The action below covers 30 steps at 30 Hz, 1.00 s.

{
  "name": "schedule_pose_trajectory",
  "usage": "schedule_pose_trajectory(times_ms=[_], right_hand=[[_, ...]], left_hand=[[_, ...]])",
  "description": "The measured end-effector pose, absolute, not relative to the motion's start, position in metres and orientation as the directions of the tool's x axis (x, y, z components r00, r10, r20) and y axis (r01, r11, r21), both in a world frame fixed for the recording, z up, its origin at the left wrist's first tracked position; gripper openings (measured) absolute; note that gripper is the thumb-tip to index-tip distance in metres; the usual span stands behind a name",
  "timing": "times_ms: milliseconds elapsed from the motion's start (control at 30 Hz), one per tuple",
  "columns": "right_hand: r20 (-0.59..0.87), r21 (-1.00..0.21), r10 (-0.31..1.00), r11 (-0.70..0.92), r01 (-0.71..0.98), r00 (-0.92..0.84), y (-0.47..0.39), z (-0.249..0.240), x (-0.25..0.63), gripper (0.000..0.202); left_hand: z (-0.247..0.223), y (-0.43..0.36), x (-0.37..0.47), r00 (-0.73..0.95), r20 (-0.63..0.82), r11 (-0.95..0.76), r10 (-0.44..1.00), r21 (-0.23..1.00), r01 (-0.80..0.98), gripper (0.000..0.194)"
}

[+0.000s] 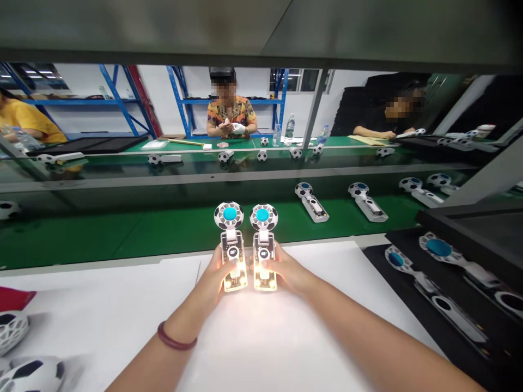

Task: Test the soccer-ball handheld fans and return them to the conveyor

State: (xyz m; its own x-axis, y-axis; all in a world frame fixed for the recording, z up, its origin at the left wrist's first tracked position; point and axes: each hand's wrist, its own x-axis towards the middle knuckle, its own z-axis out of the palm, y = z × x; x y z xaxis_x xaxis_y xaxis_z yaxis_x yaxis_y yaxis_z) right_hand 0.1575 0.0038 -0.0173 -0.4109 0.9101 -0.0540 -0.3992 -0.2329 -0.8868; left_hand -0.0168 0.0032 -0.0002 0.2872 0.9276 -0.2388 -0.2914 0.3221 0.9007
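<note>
My left hand (216, 277) is closed around a handheld fan (230, 216) with a football-patterned head, a blue centre and a clear body. Its thumb lies on the front below a small round display. A matching handheld fan (263, 216) is gripped in my right hand (286, 267), the thumb across its front too. Both fans stand upright side by side, a narrow gap between them. Warm lights glow at the bottom of each body, and their displays seem to read 100. White paper (261, 337) covers the bench below.
More fans rest on the green belt (134, 234), one at right (314, 206). A black tray (412, 321) holds fans at right. White football-patterned parts (32, 375) sit at lower left. Co-workers, one in a patterned shirt (245, 111), sit across the line. A grey panel (163, 27) hangs overhead.
</note>
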Motion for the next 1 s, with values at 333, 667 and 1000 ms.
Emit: schedule_pose_trajectory(times_ms=[333,667,1000], right_hand=[[-0.036,-0.877,0.898,-0.238,-0.417,-0.438,0.002,-0.012,0.158,0.065],[-0.076,-0.862,0.905,-0.271,-0.428,-0.419,0.005,-0.018,0.158,0.068],[-0.023,-0.878,0.901,-0.225,-0.423,-0.433,0.006,-0.025,0.160,0.069]], left_hand=[[-0.002,0.003,-0.017,0.284,-0.241,0.321,0.928,0.905,-0.279,0.062],[0.002,0.001,-0.015,0.285,-0.219,0.306,0.933,0.900,-0.309,0.054],[0.001,-0.001,-0.012,0.277,-0.174,0.263,0.945,0.909,-0.324,0.055]])
